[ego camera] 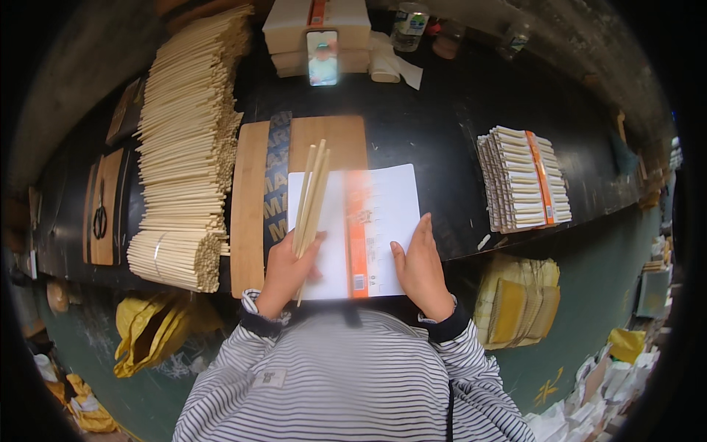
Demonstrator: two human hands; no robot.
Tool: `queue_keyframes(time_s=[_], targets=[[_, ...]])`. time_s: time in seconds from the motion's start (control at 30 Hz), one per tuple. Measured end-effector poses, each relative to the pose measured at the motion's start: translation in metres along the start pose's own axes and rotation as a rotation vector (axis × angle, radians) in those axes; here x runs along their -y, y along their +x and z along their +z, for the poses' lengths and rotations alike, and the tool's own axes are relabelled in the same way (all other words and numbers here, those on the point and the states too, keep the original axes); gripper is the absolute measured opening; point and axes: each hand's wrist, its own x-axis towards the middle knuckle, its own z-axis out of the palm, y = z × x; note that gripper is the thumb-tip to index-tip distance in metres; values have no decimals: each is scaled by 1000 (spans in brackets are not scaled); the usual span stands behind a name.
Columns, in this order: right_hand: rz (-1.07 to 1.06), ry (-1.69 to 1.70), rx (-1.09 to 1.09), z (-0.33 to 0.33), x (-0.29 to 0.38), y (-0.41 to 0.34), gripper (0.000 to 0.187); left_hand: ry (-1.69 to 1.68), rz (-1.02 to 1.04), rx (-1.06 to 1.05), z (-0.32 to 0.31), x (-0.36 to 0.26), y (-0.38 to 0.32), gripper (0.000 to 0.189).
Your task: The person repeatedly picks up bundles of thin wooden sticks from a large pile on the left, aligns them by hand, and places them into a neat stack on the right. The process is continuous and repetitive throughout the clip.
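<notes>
My left hand (290, 265) grips several pale wooden sticks (314, 193), which point up and away over the left part of a white card (323, 265). The card has an orange printed band and a column of small slits; its print is partly blurred. It lies in front of my body, its far part over a wooden board (248, 210). My right hand (422, 268) is at the card's right edge with thumb and fingers apart. Whether it presses on the card I cannot tell.
A tall pile of sticks (185, 138) and a tied stick bundle (174, 257) lie left, near black scissors (100, 218). Stick-filled cards (522, 177) are stacked right. A phone (322, 58) leans on a card stack (281, 33) behind, near plastic bottles (409, 27).
</notes>
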Motion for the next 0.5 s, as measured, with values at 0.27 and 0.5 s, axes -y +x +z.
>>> queue_keyframes(time_s=[0.27, 0.5], targets=[[-186, -161, 104, 0, 44, -12, 82, -53, 9, -11, 1, 6, -1, 27], [-207, 270, 138, -20, 55, -17, 65, -73, -24, -25, 0, 6, -1, 25]])
